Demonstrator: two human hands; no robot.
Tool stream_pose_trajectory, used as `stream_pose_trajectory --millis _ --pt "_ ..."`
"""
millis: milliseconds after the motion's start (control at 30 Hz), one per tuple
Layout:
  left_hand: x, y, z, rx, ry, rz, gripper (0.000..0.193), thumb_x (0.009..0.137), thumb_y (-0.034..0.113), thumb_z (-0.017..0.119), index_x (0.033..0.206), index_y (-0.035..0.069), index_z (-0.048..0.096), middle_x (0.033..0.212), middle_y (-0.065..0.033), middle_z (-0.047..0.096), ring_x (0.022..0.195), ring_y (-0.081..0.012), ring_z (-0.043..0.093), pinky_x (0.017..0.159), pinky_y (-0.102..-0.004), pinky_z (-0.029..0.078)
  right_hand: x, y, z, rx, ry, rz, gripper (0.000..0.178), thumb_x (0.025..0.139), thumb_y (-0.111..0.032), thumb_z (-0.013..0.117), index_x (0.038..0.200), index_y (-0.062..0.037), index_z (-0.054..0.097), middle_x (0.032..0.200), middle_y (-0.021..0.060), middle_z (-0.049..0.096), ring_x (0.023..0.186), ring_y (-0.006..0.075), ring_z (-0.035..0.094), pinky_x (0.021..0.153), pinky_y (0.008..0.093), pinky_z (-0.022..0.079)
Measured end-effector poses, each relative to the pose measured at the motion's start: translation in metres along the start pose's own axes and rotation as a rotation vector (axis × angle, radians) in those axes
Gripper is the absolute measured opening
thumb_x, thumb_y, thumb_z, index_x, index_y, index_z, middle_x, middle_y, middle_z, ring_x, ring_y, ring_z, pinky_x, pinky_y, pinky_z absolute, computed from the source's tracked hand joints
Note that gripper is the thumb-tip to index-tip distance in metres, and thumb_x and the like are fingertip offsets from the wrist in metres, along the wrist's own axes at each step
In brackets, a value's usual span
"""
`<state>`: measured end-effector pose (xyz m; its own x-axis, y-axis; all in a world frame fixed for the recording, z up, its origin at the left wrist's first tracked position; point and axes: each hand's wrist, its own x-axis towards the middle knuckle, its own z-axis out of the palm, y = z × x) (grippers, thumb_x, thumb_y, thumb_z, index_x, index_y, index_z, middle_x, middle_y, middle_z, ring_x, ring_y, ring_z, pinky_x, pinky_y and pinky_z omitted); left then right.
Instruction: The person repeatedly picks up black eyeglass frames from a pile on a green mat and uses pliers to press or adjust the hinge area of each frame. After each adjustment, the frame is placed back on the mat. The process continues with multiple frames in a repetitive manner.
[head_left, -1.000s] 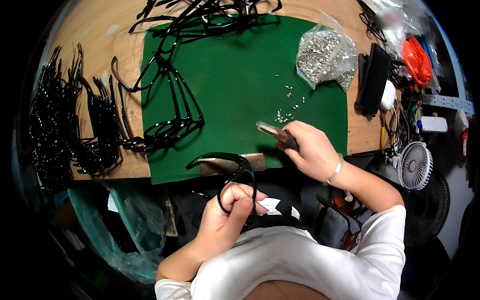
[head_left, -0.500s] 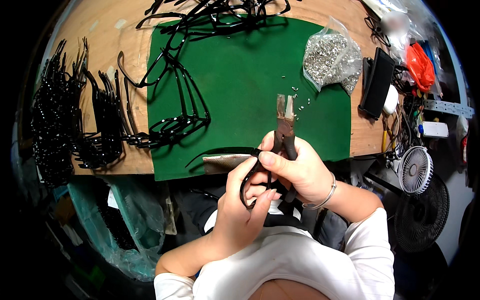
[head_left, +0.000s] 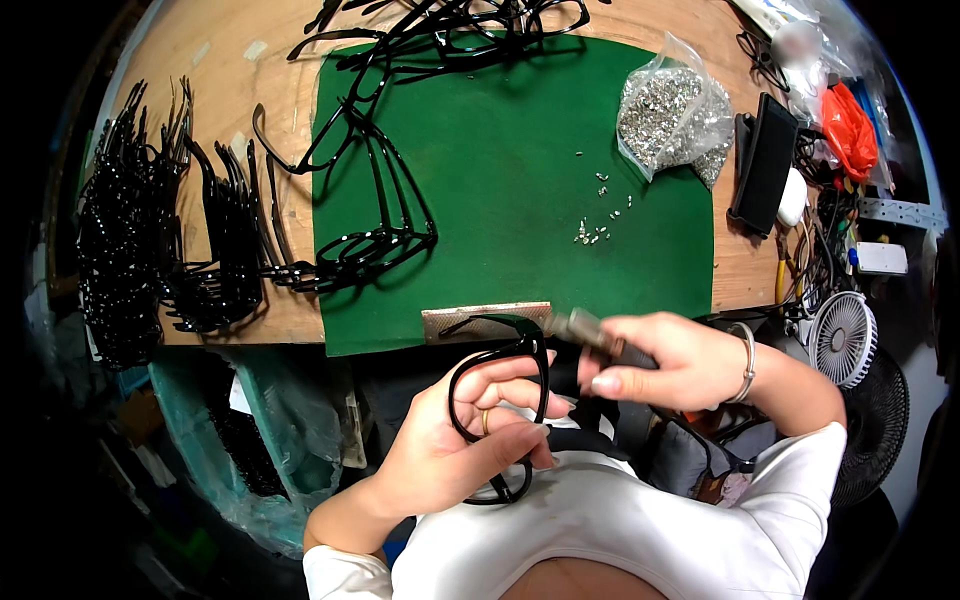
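My left hand [head_left: 435, 445] is closed around a black eyeglass frame [head_left: 530, 345], held below the near edge of the green mat. One rim surrounds the fingers, and a temple arm points left from the upper corner. To its right, my right hand [head_left: 680, 365] grips pliers [head_left: 588, 328] with dark handles; their metal jaws are smeared by motion and point toward the frame's corner. Behind the frame, a flat metal-edged block [head_left: 438, 322] sits at the mat's near edge. Several tiny silvery metal pieces [head_left: 590, 236] lie loose on the mat.
The green mat [head_left: 500, 180] covers the wooden table. Black eyeglass frames are heaped at the back [head_left: 470, 40] and stacked at left [head_left: 120, 240]. A clear bag of metal pieces [head_left: 665, 120], a black phone [head_left: 765, 165] and a white fan [head_left: 842, 338] are at right.
My right hand with the pliers has moved away from the frame, right and toward me, the jaws swinging to point left. More metal pieces lie on the mat. My left hand has lowered slightly.
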<state>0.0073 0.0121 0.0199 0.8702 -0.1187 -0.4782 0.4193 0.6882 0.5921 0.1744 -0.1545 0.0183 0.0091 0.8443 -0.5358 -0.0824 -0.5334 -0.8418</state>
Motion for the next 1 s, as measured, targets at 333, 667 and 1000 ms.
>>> stream_pose_trajectory --millis 333,667,1000 --pt "-0.001 0.002 0.005 0.089 0.032 -0.054 0.041 0.080 -0.008 0.047 0.119 -0.001 0.038 0.101 -0.0128 0.057 0.075 -0.0151 0.061 0.060 -0.0206 0.044 0.009 -0.027 -0.005 -0.351 -0.095 0.071 0.033 0.083 -0.034 0.055 0.087 -0.0007 0.052 0.070 0.0145 0.057 0.064 0.0287 0.057 0.057 0.0343 0.044" --pt "0.005 -0.002 0.008 0.045 0.082 -0.066 0.040 0.079 -0.010 0.047 0.117 0.000 0.039 0.097 -0.0143 0.057 0.070 -0.0186 0.060 0.063 -0.0288 0.050 0.011 -0.018 -0.007 -0.517 0.019 0.084 0.034 0.079 -0.033 0.060 0.082 0.0000 0.056 0.064 0.0145 0.056 0.059 0.0286 0.058 0.054 0.0334 0.045" --pt "0.006 0.007 0.042 0.265 -0.234 0.019 0.045 0.081 -0.009 0.049 0.123 -0.004 0.031 0.101 -0.0171 0.057 0.083 -0.0168 0.060 0.076 -0.0266 0.047 0.045 -0.013 -0.005 -0.146 0.509 -0.228 0.050 0.062 -0.033 0.076 0.090 -0.0003 0.050 0.072 0.0065 0.053 0.068 0.0143 0.052 0.064 0.0271 0.044"
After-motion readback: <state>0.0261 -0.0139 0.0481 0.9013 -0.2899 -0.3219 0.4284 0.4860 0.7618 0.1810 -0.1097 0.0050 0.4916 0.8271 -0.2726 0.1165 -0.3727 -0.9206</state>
